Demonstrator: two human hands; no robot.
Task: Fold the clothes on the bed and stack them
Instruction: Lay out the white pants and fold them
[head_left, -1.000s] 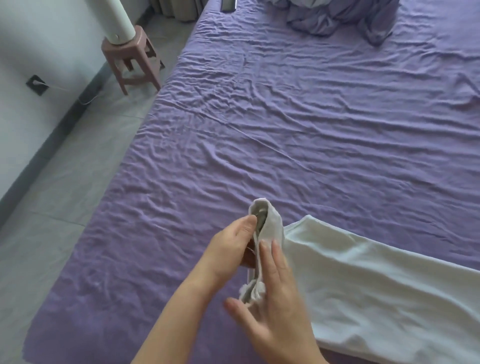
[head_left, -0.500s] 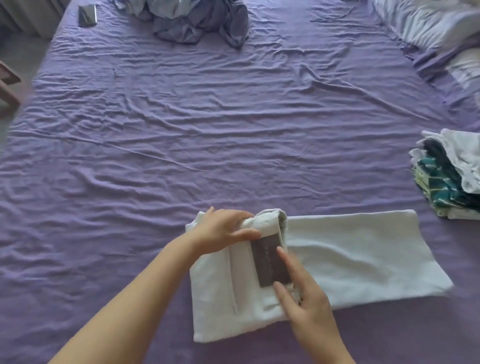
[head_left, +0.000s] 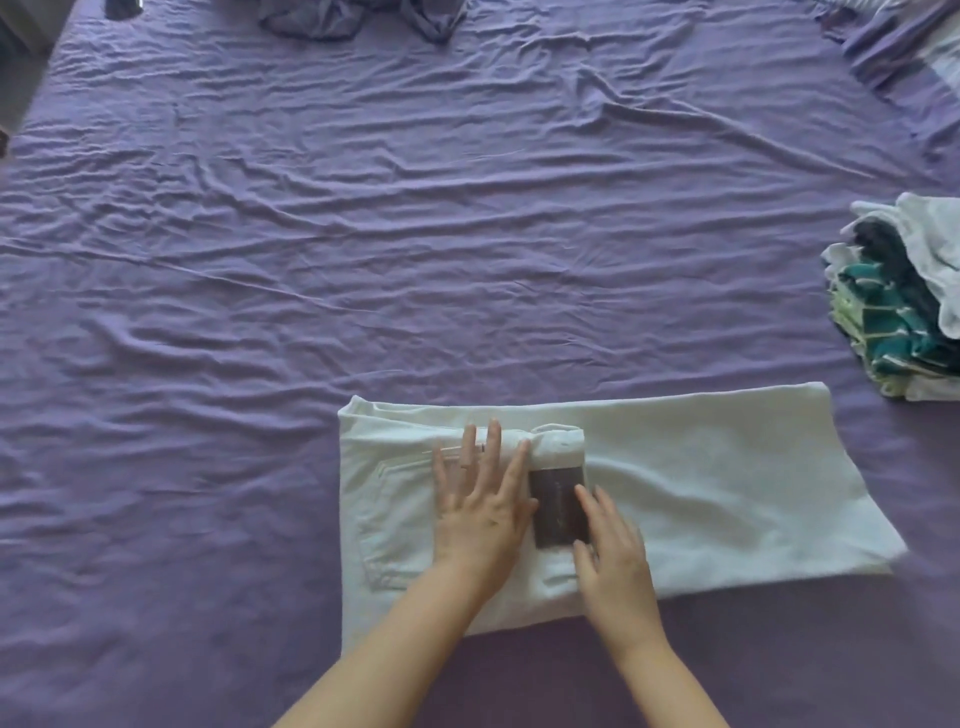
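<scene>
Purple bed sheet (head_left: 363, 234) wrinkled. White trousers (head_left: 701, 483) laid at 5 o'clock, pressed flat by left hand (head_left: 480, 506) and right hand (head_left: 610, 558), fingers straight, likely for smoothing. Folded stack (head_left: 904, 306) kept at 3 o'clock.

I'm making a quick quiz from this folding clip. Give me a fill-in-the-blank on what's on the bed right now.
1. The left hand lies flat on the white ____.
2. The right hand touches a dark ____ sewn at the waistband.
3. The stack of folded clothes sits at the bed's ____ edge.
4. The bed sheet is ____ in colour.

Missing words: trousers; label; right; purple
</scene>
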